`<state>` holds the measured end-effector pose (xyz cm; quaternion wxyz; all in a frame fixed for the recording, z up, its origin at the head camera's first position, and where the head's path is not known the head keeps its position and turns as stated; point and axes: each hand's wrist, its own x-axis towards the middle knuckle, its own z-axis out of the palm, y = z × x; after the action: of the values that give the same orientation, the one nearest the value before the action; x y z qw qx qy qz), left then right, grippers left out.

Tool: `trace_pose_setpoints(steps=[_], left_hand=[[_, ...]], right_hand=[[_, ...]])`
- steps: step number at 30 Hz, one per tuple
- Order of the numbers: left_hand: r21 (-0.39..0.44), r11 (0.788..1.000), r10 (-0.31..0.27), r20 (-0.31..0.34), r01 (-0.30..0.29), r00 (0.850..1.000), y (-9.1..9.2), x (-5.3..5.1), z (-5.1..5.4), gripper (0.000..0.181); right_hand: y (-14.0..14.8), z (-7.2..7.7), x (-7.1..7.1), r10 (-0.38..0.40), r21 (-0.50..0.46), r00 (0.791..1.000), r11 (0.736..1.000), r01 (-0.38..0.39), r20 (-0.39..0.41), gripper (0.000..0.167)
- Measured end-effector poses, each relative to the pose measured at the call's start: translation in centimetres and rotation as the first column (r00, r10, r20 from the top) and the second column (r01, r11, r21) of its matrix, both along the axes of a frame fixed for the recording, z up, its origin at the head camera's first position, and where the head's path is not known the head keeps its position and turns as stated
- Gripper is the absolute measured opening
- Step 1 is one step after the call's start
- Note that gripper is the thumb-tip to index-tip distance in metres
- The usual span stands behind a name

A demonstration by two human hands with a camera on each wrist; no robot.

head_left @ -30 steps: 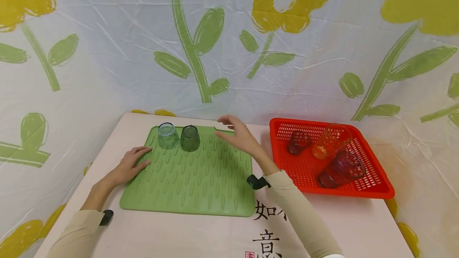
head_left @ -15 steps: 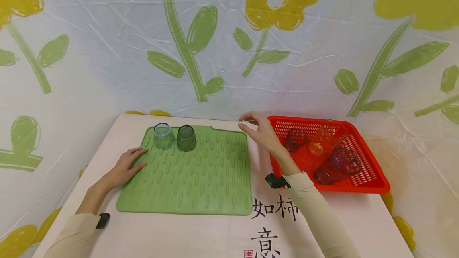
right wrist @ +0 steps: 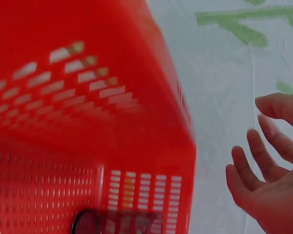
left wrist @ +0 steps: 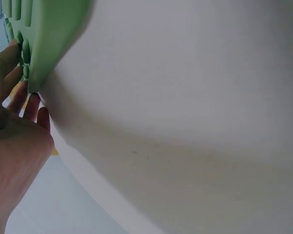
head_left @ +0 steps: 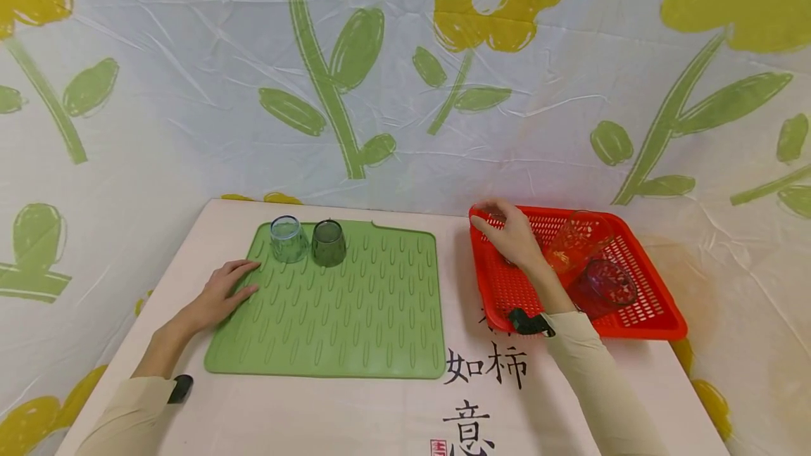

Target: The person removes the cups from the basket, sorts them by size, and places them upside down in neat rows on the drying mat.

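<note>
My left hand (head_left: pixel 218 298) rests at the left edge of the green ribbed mat (head_left: pixel 355 315), its fingertips touching the mat's edge in the left wrist view. A light blue glass (head_left: pixel 288 241) and a dark grey glass (head_left: pixel 329 243) stand side by side at the mat's back left. Over the left part of the red plastic basket (head_left: pixel 673 305) hovers my right hand (head_left: pixel 510 236), fingers loosely bent, holding nothing. It largely hides a small dark red glass (right wrist: pixel 119 222) in the head view. A tall clear glass (head_left: pixel 578 239) and a purple glass (head_left: pixel 602 288) lean in the basket.
The pale table (head_left: pixel 304 414) carries black brushed characters (head_left: pixel 465 368) in front of the basket. Behind the table hangs a white cloth (head_left: pixel 545 153) printed with yellow flowers and green stems.
My right hand has moved rightward from above the mat's back right, past the gap, to over the basket. The left hand and the two glasses on the mat have stayed put.
</note>
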<state>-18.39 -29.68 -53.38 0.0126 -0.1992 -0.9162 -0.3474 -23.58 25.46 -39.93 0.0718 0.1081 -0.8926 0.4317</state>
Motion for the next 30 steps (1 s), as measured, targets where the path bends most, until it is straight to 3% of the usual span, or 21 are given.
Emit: trace_pose_setpoints(steps=[9, 16, 23, 30], left_hand=[[0.002, 1.000, 0.002, 0.008, -0.002, 1.000, -0.1, 0.1, 0.0, 0.048], [0.010, 1.000, -0.012, -0.016, 0.012, 1.000, 0.1, 0.2, 0.3, 0.047], [0.010, 1.000, -0.018, -0.027, 0.018, 0.999, -0.1, 0.0, 0.0, 0.047], [0.002, 1.000, -0.004, 0.008, 0.004, 1.000, -0.1, 0.0, 0.0, 0.048]], right_hand=[[4.0, 0.1, 0.2, -0.078, 0.091, 0.995, 0.993, 0.071, 0.069, 0.042], [5.9, 0.0, 0.0, -0.112, 0.149, 0.974, 0.985, 0.083, 0.195, 0.055], [6.5, -0.2, -0.4, -0.125, 0.180, 0.935, 0.981, 0.067, 0.331, 0.071], [7.3, -1.3, -1.1, -0.079, 0.172, 0.906, 0.985, 0.007, 0.416, 0.071]])
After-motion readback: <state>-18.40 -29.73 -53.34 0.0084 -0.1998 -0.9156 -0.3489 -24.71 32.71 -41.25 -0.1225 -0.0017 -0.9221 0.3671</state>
